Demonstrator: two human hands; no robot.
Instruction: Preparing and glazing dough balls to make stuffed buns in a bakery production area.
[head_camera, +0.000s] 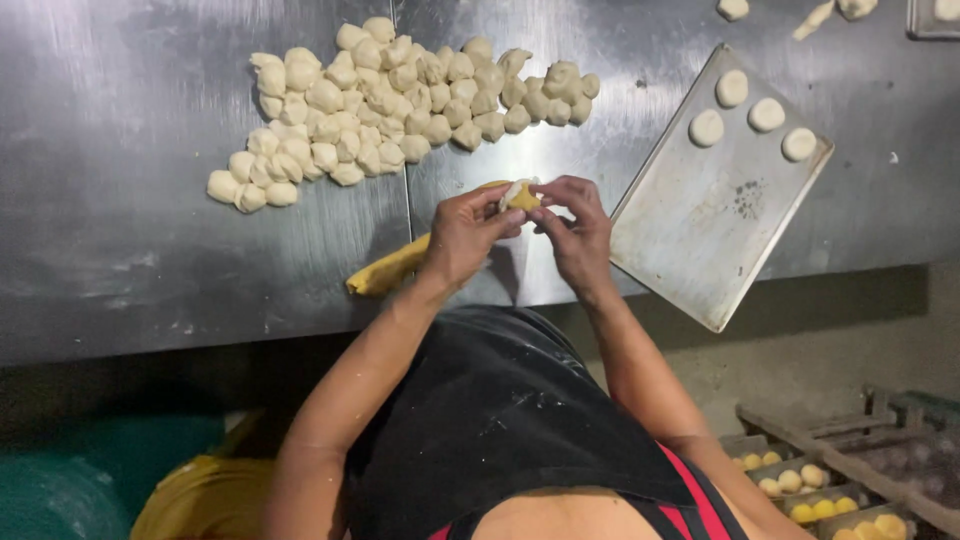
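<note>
Both hands pinch one dough piece (519, 195) above steel table (120, 250) | left hand (465, 235), right hand (575, 235) closed on it | risk: thin wrap may tear, yellow filling leaking | tray (700, 240) overhangs edge, could tip

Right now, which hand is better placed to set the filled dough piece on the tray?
Probably the right hand: it pinches the dough piece beside the metal tray; the left hand is farther.

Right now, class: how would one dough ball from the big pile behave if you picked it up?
Probably soft: the dough balls look lumpy and uneven. Likely light, being small. They may stick together, since they lie touching on the table.
</note>
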